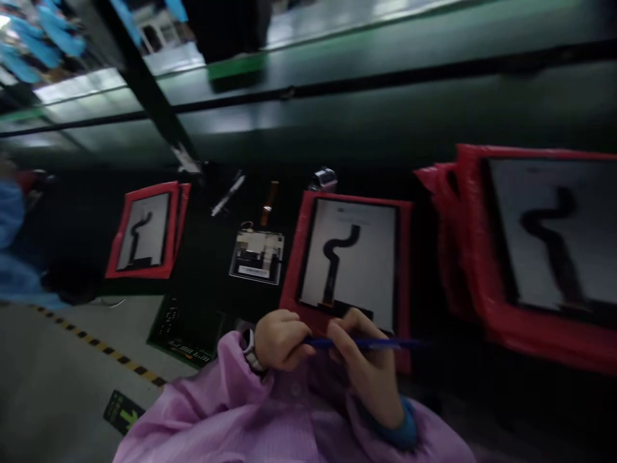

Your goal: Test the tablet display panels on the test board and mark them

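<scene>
My left hand (282,339), a watch on its wrist, is closed around the left end of a slim blue pen-like tool (395,344). Fingers of my right hand (366,363) pinch the same tool near its middle; its far end points right. Both hands are just over the near edge of a display panel (371,257), which lies on a red wrapping sheet (292,283). On the panel's pale back runs a curved black flex cable (331,257). Left of it lies a small circuit module (258,254) with an orange ribbon cable (268,202).
At right, another display panel (535,238) tops a red-wrapped stack. A smaller red-wrapped panel (147,225) lies at left, near another person's blue sleeve (14,244). A clear tape roll (324,180) and a whitish strip (228,195) sit behind. A long green rail crosses the back.
</scene>
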`<act>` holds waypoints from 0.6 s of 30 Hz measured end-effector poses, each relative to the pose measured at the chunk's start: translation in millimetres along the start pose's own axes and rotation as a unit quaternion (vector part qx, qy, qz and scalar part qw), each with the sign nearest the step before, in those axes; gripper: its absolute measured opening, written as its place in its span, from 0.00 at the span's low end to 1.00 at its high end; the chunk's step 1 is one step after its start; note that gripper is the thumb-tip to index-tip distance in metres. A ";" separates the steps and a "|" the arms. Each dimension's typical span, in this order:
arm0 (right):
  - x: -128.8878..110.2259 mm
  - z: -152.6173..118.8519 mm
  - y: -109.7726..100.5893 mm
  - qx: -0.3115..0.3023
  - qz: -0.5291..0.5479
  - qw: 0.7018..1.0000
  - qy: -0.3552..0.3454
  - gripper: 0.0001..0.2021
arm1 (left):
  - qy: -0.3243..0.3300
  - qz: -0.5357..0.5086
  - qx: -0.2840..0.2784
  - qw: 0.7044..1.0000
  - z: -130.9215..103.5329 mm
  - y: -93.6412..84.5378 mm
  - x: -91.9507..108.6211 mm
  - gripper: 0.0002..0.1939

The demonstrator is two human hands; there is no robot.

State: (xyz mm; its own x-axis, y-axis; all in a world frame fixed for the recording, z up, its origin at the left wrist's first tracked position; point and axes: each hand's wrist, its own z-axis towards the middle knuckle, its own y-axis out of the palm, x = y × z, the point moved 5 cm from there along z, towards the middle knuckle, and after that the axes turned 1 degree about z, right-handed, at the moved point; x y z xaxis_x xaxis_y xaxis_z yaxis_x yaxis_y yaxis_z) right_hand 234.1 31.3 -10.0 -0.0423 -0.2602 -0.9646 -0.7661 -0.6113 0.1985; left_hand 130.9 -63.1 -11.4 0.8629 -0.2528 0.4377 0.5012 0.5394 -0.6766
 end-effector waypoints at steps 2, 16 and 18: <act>3.4 -0.8 -9.3 0.028 -0.025 0.999 -0.008 0.24 | 0.005 0.016 -0.021 1.000 -8.2 10.3 -2.0 0.32; -4.1 -16.2 5.5 -0.129 -0.204 0.957 -0.161 0.18 | -0.051 -0.075 -0.213 0.973 -15.9 24.7 19.9 0.24; -0.2 -23.8 3.4 -0.171 -0.211 0.951 -0.146 0.19 | -0.058 -0.118 -0.221 0.966 -9.2 20.6 30.7 0.20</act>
State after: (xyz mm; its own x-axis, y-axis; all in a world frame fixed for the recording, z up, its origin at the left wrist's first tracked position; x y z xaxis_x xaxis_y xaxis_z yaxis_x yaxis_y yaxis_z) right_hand 246.8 11.5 -5.0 0.0076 0.2505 -0.9681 -0.5031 -0.8357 -0.2202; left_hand 168.3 -67.0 -17.3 0.7215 -0.2207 0.6563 0.6836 0.0758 -0.7259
